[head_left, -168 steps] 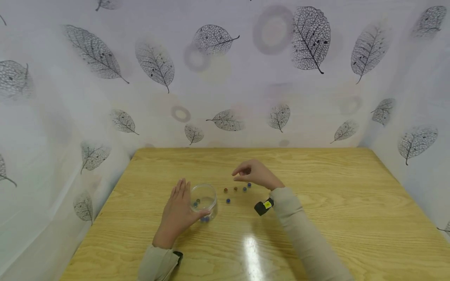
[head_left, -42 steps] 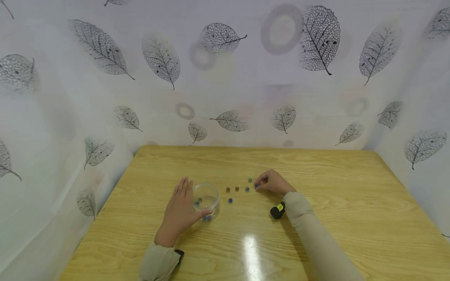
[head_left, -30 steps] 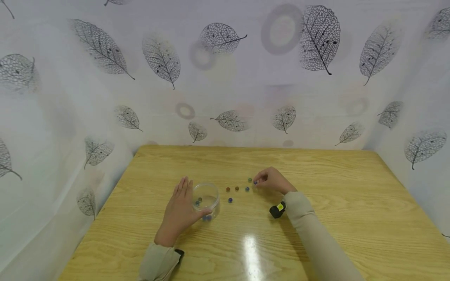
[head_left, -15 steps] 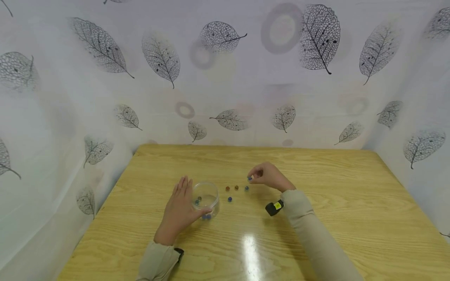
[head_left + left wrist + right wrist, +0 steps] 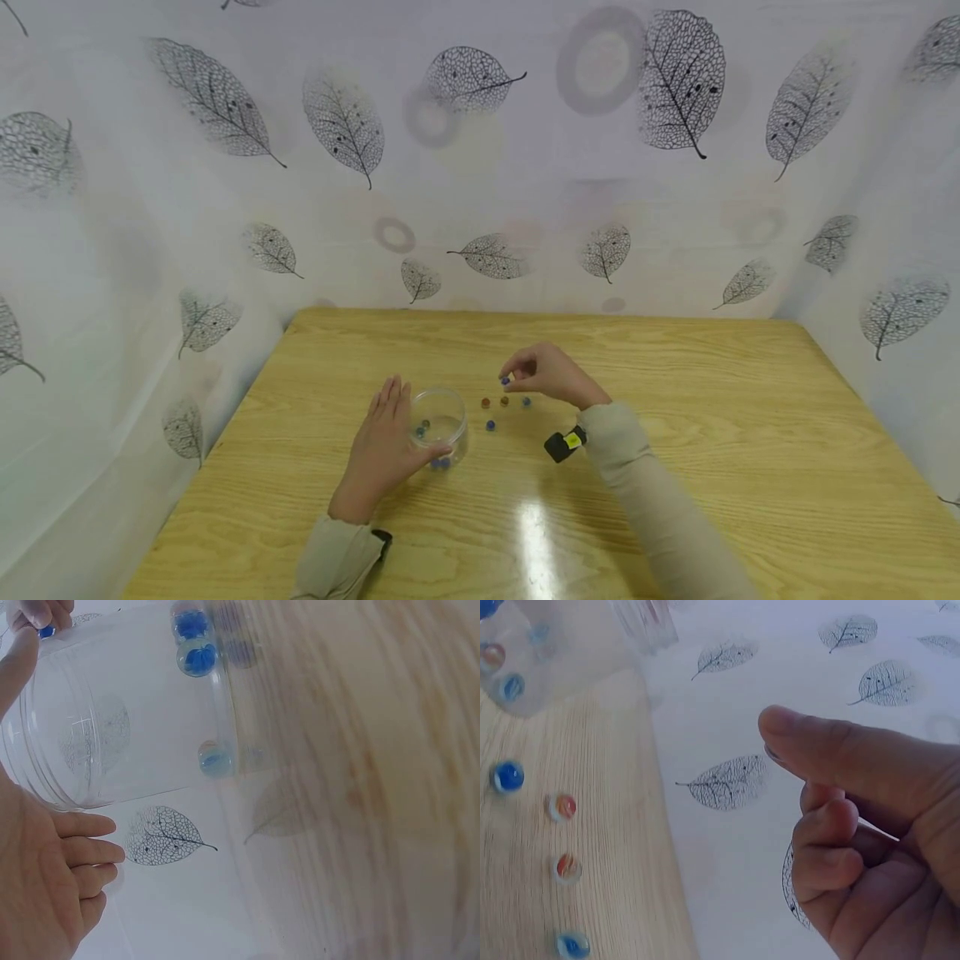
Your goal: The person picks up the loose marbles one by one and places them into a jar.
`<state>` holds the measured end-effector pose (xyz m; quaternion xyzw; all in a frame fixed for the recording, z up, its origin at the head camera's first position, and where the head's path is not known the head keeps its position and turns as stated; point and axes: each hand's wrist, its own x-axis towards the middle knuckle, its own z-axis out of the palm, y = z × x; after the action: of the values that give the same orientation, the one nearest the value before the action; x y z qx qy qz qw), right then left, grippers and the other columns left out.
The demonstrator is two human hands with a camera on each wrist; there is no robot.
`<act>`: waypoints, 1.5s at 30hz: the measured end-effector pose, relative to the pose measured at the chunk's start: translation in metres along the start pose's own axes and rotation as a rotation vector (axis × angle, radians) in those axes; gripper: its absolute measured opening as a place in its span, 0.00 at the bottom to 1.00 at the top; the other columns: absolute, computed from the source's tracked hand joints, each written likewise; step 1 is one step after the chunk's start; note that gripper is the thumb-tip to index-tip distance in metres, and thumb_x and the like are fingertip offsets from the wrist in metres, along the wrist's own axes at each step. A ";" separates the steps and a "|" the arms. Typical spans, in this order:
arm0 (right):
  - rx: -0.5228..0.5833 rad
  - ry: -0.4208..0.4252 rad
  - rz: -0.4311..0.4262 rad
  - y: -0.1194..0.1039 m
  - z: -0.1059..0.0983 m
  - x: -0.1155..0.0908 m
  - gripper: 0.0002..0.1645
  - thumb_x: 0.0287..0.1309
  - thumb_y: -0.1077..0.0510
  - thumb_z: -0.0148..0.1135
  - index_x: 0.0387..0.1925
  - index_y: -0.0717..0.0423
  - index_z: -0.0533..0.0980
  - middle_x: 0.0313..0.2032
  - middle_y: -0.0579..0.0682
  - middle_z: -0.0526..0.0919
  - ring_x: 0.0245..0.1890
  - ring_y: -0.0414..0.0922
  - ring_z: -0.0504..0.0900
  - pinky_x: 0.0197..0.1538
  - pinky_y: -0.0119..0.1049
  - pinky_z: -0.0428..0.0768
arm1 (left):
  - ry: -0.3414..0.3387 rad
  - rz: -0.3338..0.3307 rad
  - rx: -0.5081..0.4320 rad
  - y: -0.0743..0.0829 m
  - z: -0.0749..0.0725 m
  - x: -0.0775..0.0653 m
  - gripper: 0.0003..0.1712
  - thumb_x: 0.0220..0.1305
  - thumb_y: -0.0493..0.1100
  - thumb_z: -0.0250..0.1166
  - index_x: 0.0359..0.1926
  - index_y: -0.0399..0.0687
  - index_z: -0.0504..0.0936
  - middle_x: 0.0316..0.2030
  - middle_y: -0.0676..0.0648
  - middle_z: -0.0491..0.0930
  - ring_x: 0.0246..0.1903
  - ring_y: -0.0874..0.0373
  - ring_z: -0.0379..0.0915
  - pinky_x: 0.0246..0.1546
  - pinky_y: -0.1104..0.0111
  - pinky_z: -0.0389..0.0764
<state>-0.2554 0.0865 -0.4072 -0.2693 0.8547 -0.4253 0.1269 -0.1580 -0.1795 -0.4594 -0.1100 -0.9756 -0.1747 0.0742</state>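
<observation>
My right hand [image 5: 551, 372] pinches a blue glass marble [image 5: 506, 381] between thumb and fingertips, raised above the table; in the right wrist view the thumb mostly covers it. With straight fingers, my left hand [image 5: 380, 458] lies along the clear round jar [image 5: 456, 446], thumb across its near side. Blue marbles [image 5: 196, 658] and a light-blue one [image 5: 215, 760] sit at the jar's bottom. Outside, to its right, an orange marble [image 5: 485, 402], an amber marble [image 5: 504, 401], a light-blue marble [image 5: 527, 402] and a dark blue marble [image 5: 491, 425] lie on the wood.
The wooden table [image 5: 712, 450] stretches around the jar and marbles. White cloth with leaf prints [image 5: 480, 183] hangs behind it and along both sides. A black wrist camera [image 5: 558, 447] hangs below my right wrist.
My right hand has picked the blue marble off the table and carried it left toward the jar. A green marble seen earlier no longer shows. The left hand has stayed at the jar.
</observation>
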 end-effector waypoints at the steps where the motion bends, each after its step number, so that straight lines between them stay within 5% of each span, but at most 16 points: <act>1: 0.005 -0.004 -0.006 -0.001 0.002 0.001 0.10 0.52 0.61 0.68 0.37 0.60 0.83 0.23 0.46 0.76 0.24 0.40 0.70 0.27 0.28 0.73 | -0.001 0.000 0.003 0.000 0.000 0.000 0.66 0.46 0.74 0.62 0.70 0.29 0.51 0.71 0.33 0.47 0.73 0.41 0.40 0.72 0.49 0.49; 17: 0.014 -0.073 -0.065 -0.022 0.023 0.015 0.09 0.53 0.60 0.67 0.38 0.58 0.83 0.19 0.47 0.78 0.17 0.38 0.74 0.28 0.45 0.82 | 0.007 0.008 0.017 0.000 -0.001 0.000 0.66 0.46 0.74 0.63 0.69 0.28 0.52 0.71 0.31 0.50 0.72 0.41 0.42 0.72 0.49 0.50; 24: 0.044 -0.099 -0.057 -0.023 0.028 0.019 0.12 0.53 0.60 0.67 0.39 0.62 0.82 0.21 0.55 0.78 0.17 0.39 0.75 0.29 0.54 0.82 | 0.015 0.016 0.018 0.001 0.000 0.000 0.66 0.46 0.74 0.62 0.69 0.28 0.52 0.70 0.31 0.50 0.72 0.40 0.43 0.71 0.48 0.51; 32: 0.055 -0.107 -0.057 -0.024 0.035 0.024 0.10 0.53 0.60 0.68 0.38 0.59 0.83 0.22 0.57 0.79 0.17 0.38 0.75 0.19 0.34 0.75 | 0.025 0.013 0.015 0.001 -0.001 0.000 0.66 0.46 0.73 0.64 0.69 0.28 0.53 0.70 0.31 0.50 0.72 0.40 0.44 0.71 0.48 0.52; 45: 0.044 -0.112 -0.084 -0.023 0.045 0.029 0.08 0.50 0.62 0.69 0.34 0.59 0.84 0.21 0.45 0.76 0.21 0.36 0.70 0.24 0.24 0.71 | 0.021 0.017 0.013 0.000 0.000 0.000 0.65 0.47 0.73 0.63 0.69 0.28 0.53 0.71 0.31 0.49 0.72 0.40 0.43 0.71 0.48 0.52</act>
<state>-0.2514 0.0292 -0.4160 -0.3256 0.8245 -0.4333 0.1626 -0.1583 -0.1796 -0.4596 -0.1159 -0.9750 -0.1688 0.0866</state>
